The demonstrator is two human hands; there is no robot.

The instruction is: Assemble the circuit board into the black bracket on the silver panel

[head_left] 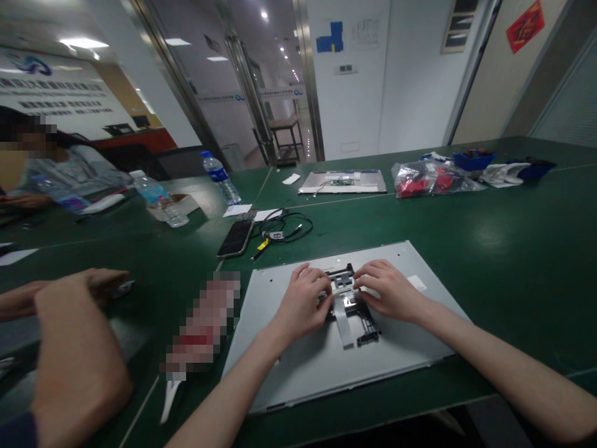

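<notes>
A grey metal panel (401, 336) lies flat on the green table in front of me. At its middle sits a small black bracket with a circuit part (344, 280) and a flat grey ribbon cable (342, 320) running toward me. My left hand (303, 302) rests on the left side of that part, fingers curled and pressing on it. My right hand (389, 289) presses on its right side, fingertips pinched at the part's edge.
A dark phone (236, 238) and a coiled black cable (282, 227) lie beyond the panel. Water bottles (221, 178) stand at the left. A second panel (342, 182) and a plastic bag of red parts (431, 177) lie farther back. Another person's arms (74, 348) occupy the left.
</notes>
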